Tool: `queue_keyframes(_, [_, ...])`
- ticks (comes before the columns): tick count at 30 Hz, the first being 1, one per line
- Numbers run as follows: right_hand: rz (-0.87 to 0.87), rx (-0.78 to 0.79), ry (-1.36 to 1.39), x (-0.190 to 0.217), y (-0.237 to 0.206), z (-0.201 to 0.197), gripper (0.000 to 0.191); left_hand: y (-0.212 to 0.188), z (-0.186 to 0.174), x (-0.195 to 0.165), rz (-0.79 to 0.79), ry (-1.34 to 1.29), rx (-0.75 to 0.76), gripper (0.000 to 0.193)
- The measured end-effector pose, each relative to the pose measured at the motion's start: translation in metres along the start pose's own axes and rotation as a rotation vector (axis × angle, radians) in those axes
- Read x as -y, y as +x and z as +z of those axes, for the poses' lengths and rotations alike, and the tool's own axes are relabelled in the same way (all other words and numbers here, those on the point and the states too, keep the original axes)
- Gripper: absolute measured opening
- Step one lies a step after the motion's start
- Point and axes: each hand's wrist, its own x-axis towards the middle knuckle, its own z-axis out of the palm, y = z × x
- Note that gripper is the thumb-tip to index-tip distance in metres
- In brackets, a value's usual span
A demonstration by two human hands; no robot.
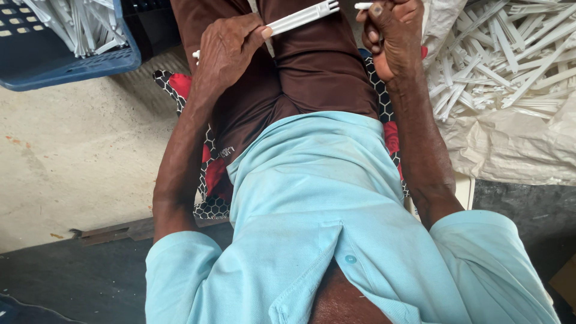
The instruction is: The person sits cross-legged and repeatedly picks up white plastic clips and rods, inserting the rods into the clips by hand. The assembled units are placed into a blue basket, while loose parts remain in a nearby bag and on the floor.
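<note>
My left hand (227,51) is closed around a long white plastic strip (298,17) with a forked end, holding it over my lap. The strip points up and right toward my right hand (391,37). That hand pinches a second small white plastic piece (363,5) at the top edge of the view; most of it is cut off. Both hands hover above my brown trousers (312,60), a short gap between them.
A blue plastic crate (66,69) with several white strips stands at the top left. A big heap of the same white strips (510,54) lies on a white sack (510,150) at the right. I sit on a red and black patterned cushion (207,174) on a concrete floor (72,156).
</note>
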Motion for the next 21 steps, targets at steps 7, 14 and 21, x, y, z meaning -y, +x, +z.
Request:
queue_keyframes(7, [-0.219,-0.108,-0.289,-0.028,0.011,0.001,0.018,0.001,0.007,0.012,0.068,-0.024,0.0,0.047])
queue_keyframes(14, [-0.304,-0.103,-0.429,-0.047,0.02,0.003,0.012,0.0,0.012,0.016,0.066,-0.013,-0.003,0.047])
queue_keyframes(21, [-0.212,-0.087,-0.156,-0.049,0.021,0.009,0.016,-0.004,0.015,0.017,0.094,-0.002,-0.037,0.048])
